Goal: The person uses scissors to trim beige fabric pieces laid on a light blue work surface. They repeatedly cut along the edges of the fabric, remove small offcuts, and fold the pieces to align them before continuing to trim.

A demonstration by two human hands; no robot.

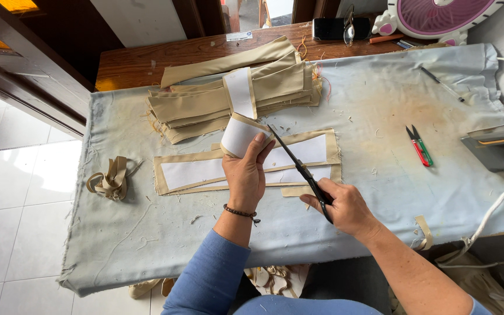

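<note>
Head view: a desk (147, 233) covered with a pale grey-blue cloth is seen from above, with both of the person's hands at work near its middle.
Left hand (245, 175): it is closed around a curled tan fabric strip (239, 135) with white lining, which is held up just above the desk, thumb on the right edge. A dark bead bracelet (239, 212) is worn on the wrist, and a blue sleeve (211, 274) covers the forearm.
Right hand (345, 207): it is closed on the handles of black scissors (298, 166). The blades are pointed up and to the left, and their tip is seen just beside the held strip, close to the left thumb. Whether the blades are cutting the fabric cannot be told.
Flat pieces (193, 172): long tan bands with white lining are laid flat on the desk under and behind the hands.
Stack (205, 108): a pile of folded tan bands is set at the far side, with one white-lined piece laid over it.
Scraps (107, 181): a small bundle of tan trimmings is left near the desk's left edge.
Snips (420, 146): a red and a green pair of thread snips lie side by side well to the right of the hands.
Fan (438, 14): a pink and white fan is seen at the far right corner.
</note>
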